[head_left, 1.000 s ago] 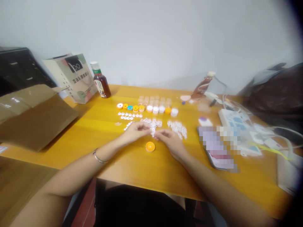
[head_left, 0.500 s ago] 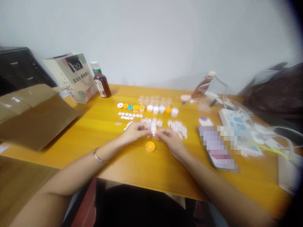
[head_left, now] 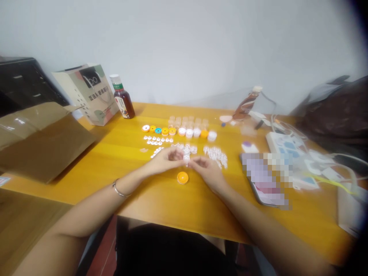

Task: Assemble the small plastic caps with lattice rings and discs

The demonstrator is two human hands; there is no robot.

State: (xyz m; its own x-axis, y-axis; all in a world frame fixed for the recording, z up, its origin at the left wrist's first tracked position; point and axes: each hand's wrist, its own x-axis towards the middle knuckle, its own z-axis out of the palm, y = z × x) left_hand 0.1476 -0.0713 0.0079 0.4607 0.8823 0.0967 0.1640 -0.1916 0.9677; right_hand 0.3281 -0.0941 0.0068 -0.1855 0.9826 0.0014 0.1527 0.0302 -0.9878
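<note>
1. Wall (head_left: 184, 50) shuts off the far side; yellow tbl (head_left: 161, 205) runs from it to your front edge, close to your body. Widest stretch of wood: between your forearms, down to that edge.
2. Cardboard box (head_left: 46, 147) fills the L side, its corner pointing in at you; a strip of wood lies b/w it and your L forearm.
3. Paper bag (head_left: 94, 96) behind the box, dark red bottle (head_left: 123, 103) right by it, upright, near the back edge.
4. R side's crowded: power strip (head_left: 277, 143) w/ cables, phone (head_left: 254, 178) just out from your R forearm.
5. Your L hand (head_left: 165, 160) is mid-tbl, thumb and index slightly apart; can't tell if they grip. Your R hand (head_left: 209, 171) comes in opposite, thumb and fingertip pinched narrow.
6. Row of caps (head_left: 189, 133) sits beyond both hands; white pile (head_left: 217, 155) is just past your R hand.
7. Orange cap (head_left: 182, 178) sits alone, near side, b/w your wrists, well back from the edge.
8. Small white piece (head_left: 186, 157), blurry, is at your fingertips, in that R pinch.
</note>
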